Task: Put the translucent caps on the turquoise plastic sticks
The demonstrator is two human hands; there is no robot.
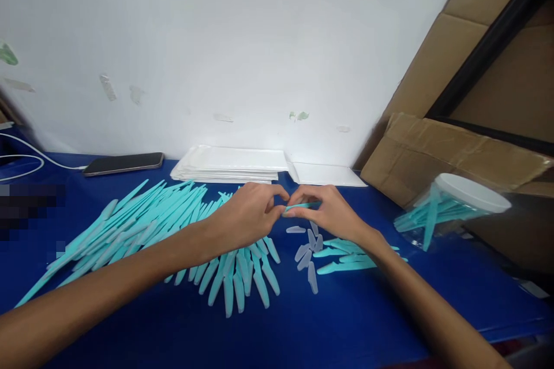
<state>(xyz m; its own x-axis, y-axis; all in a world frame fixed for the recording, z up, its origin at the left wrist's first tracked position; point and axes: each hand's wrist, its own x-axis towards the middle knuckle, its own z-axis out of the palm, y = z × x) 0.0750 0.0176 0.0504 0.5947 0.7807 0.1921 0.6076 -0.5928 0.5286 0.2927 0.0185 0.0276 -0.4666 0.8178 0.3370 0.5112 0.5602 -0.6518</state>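
Observation:
Between both hands, above the table, is a slim turquoise eyebrow razor (305,205). My right hand (335,212) pinches it along its handle, fingers closed. The thumb and forefinger of my left hand (246,214) are closed at its other end; whether they also hold a small cover is hidden. Below the hands lie several loose translucent blade covers (304,258). Beside them, partly under my right wrist, is a small group of turquoise razors (346,265). A large heap of similar razors (142,225) spreads out under and beyond my left forearm.
A clear jar with a white lid (471,191) holds more razors at the right, near a cardboard box (450,155). White flat packets (234,160) lie against the wall. A phone (123,164) with a white cable sits at the back left of the blue tabletop (277,340).

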